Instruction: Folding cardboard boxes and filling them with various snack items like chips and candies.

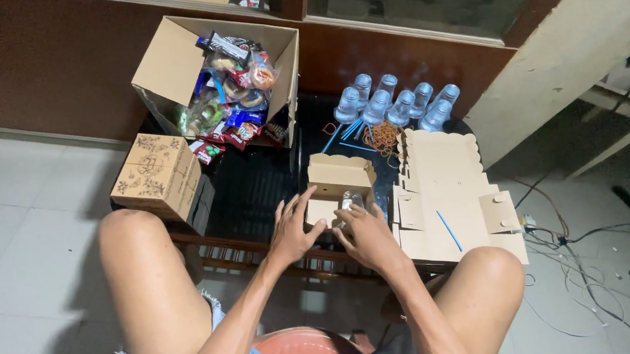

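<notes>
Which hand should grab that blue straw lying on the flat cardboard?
Probably the right hand. The blue straw lies on the flat cardboard stack on that hand's side, with nothing between. The left hand rests on the small open box, farther away.

A small tan cardboard box [336, 190] stands open on the low dark table [254, 187], near the middle of the table's front edge. Its lid flap stands up at the back, with a scalloped top edge, and the pale inner floor shows at the front left. Inside it, toward the right side, sits a clear plastic cup [353, 200] with a sealed top, seemingly tilted, its lower part hidden. The left hand [292, 231] rests against the box's front left wall, fingers spread upward. The right hand [366, 237] lies over the box's front right corner, fingertips touching the cup.
</notes>
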